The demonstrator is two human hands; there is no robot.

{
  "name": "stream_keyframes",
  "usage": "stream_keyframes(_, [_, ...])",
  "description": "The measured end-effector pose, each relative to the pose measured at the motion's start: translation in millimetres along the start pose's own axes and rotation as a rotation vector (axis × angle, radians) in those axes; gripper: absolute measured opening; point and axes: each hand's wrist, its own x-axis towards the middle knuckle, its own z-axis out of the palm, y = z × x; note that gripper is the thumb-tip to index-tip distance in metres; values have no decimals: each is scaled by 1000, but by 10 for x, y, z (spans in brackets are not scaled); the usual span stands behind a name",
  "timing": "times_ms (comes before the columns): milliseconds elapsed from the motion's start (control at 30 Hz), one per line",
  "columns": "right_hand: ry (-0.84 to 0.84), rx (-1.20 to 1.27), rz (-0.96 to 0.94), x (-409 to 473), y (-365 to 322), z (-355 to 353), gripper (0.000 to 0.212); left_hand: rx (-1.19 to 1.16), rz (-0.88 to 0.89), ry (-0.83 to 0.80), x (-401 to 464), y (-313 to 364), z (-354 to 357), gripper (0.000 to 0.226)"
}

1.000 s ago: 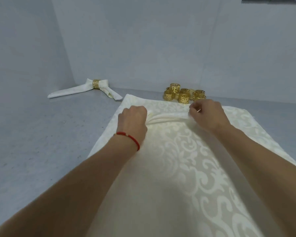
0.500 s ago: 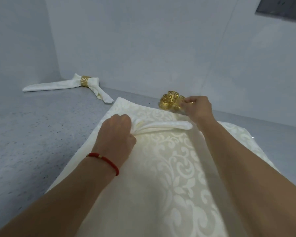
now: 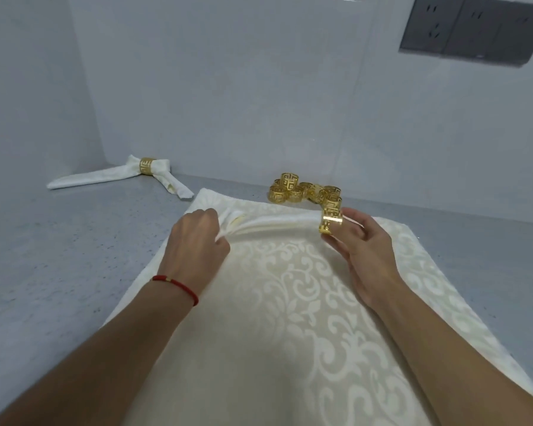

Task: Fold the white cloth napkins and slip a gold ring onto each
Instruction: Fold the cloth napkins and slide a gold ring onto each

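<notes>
Napkin (image 3: 271, 224) roll bunched tight in left hand (image 3: 197, 241) so right hand's (image 3: 356, 250) pinched gold ring (image 3: 331, 221) can slide onto its end.

Soft, even, bright light; faint shadows; wide-angle bending at edges.

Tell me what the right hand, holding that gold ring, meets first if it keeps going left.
Probably the gathered napkin's free end: the right hand holds the gold ring right at it, though actual contact is unclear.
</notes>
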Motion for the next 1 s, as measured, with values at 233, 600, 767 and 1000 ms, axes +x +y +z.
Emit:
stream_keyframes(233, [-76,16,48,-32,57,-38,40,-37,94,17,-6,23,-14,17])
stream_keyframes(600, [-244,-834,-422,-154,-56,26,39,-82,233,66,-26,21,7,23])
stream_keyframes(767, [-264,-1356,-759,-112,-93,26,45,-79,278,53,-26,43,53,24])
stream_keyframes(1000, [-311,-1262,-652,-269,-120,194,44,-108,405,46,-100,197,124,32])
